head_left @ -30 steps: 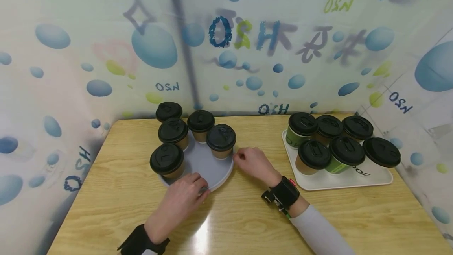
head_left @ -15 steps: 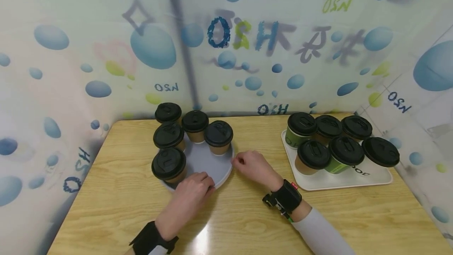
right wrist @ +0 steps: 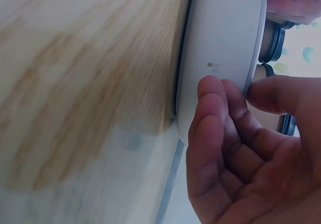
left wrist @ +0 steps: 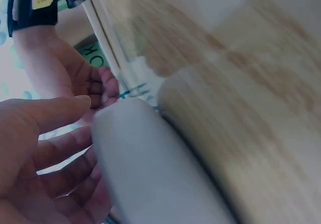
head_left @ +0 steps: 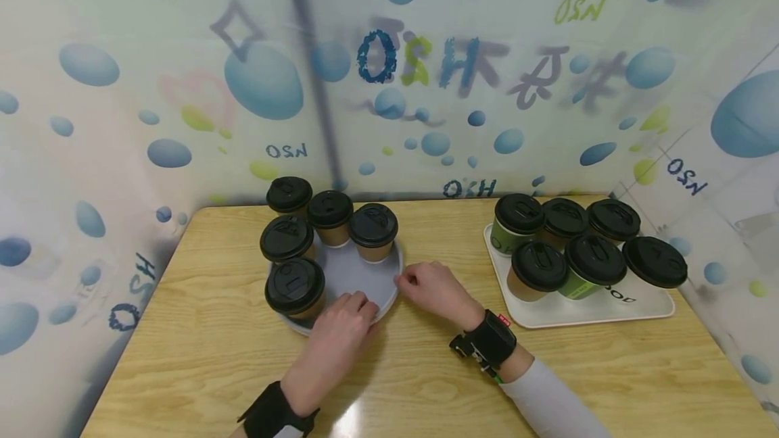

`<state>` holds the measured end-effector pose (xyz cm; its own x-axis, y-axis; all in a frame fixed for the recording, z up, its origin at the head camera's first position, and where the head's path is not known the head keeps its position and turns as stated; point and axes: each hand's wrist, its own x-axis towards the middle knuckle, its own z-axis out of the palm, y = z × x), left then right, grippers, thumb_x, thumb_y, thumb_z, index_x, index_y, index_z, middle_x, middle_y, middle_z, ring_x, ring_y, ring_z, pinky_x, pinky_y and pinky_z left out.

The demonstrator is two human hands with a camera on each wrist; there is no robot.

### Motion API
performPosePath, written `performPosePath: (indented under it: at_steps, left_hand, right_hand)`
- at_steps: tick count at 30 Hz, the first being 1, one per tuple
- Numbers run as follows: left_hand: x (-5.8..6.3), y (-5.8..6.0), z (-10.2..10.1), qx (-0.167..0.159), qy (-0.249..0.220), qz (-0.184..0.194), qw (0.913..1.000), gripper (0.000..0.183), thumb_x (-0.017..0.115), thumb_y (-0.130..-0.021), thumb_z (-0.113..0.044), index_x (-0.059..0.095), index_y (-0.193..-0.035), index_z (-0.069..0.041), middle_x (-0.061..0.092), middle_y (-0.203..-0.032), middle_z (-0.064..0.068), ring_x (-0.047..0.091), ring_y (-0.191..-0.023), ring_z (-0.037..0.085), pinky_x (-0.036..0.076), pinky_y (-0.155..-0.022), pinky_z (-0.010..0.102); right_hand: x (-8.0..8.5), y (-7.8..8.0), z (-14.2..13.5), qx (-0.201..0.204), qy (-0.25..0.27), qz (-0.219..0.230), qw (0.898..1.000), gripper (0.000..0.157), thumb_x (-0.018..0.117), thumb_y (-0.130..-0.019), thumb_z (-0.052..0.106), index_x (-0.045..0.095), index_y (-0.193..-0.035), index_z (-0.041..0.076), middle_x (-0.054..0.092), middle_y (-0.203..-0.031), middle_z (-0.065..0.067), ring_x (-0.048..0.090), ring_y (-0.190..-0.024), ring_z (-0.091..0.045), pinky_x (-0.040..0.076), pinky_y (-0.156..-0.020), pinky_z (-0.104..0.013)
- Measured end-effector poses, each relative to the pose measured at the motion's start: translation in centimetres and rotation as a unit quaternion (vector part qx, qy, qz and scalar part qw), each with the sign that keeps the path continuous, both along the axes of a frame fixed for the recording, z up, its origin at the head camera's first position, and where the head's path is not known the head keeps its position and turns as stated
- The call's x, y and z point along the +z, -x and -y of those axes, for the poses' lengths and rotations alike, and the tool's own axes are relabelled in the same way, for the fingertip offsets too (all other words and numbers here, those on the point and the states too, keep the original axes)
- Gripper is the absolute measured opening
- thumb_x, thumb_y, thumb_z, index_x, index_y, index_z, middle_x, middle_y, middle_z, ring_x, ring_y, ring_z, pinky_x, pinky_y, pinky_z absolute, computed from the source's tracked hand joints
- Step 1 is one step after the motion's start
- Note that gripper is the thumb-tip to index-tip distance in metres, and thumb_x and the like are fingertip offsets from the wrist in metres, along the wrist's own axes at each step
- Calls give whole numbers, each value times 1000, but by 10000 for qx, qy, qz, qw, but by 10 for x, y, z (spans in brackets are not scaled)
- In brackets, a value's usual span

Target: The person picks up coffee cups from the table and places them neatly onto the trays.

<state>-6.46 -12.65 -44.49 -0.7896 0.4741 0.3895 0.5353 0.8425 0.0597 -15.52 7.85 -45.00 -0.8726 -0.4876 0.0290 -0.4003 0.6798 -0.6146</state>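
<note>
Several black-lidded brown paper cups [head_left: 295, 287] stand round the back and left of a round pale-grey turntable [head_left: 360, 278]. My left hand [head_left: 337, 333] lies at its front rim, fingers bent over the edge, just right of the nearest cup. In the left wrist view those curled fingers [left wrist: 70, 184] meet the turntable's white side wall [left wrist: 145, 163]; their tips are partly hidden behind it. My right hand [head_left: 438, 293] is at the right rim. Seen from the right wrist, its thumb touches the upper edge and its curled fingers [right wrist: 213, 103] meet the side wall.
On the right a white rectangular tray [head_left: 645, 306] bears several lidded cups [head_left: 593, 265], some green and some brown. Both stand on a wooden table [head_left: 182, 343]. A patterned curtain [head_left: 426, 113] rises behind the table's back edge.
The turntable has turned counterclockwise seen from above: its front-left cup came nearer and rightward, its right cup went back and left. My left hand moved right along the rim; the right shifted slightly nearer.
</note>
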Motion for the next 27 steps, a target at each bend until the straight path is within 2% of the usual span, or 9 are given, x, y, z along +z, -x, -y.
performPosePath:
  at_steps: [5,11,14,19,27]
  left_hand:
    - [11,-8,0,-97,-96,-252,9996,27,93,-78,-23,75,-90,-8,61,-82,2,59,-71,17,50,-58,30]
    - [40,-11,0,-264,-406,-327,9983,23,90,-80,-21,77,-95,-10,66,-86,0,62,-73,16,53,-62,31]
    - [56,-6,2,-385,-552,-389,9970,20,89,-83,-20,77,-96,-11,68,-89,1,64,-77,18,55,-66,33]
    - [82,5,11,-416,-638,-716,9945,19,87,-84,-20,77,-97,-9,70,-90,3,67,-80,22,58,-68,35]
    - [111,25,44,-8,-1110,-776,9908,17,85,-86,-15,78,-98,-5,71,-92,6,67,-79,25,56,-65,39]
  right_hand:
    - [0,2,1,-78,-42,-52,9999,39,61,-103,22,56,-64,17,40,-56,10,38,-49,-6,28,-49,-23]
    - [-1,5,0,-92,-28,-73,9999,39,60,-104,23,57,-65,18,40,-57,10,38,-49,-5,29,-50,-23]
    - [-2,5,-1,-99,3,-60,9999,38,60,-104,22,58,-66,17,41,-58,9,38,-49,-6,30,-51,-23]
    - [-3,6,-1,-110,36,80,9999,36,59,-104,22,60,-69,17,44,-58,9,40,-49,-6,30,-50,-23]
    - [-1,8,-2,-224,48,94,9997,38,59,-106,25,60,-70,16,44,-58,8,42,-49,-7,31,-49,-23]
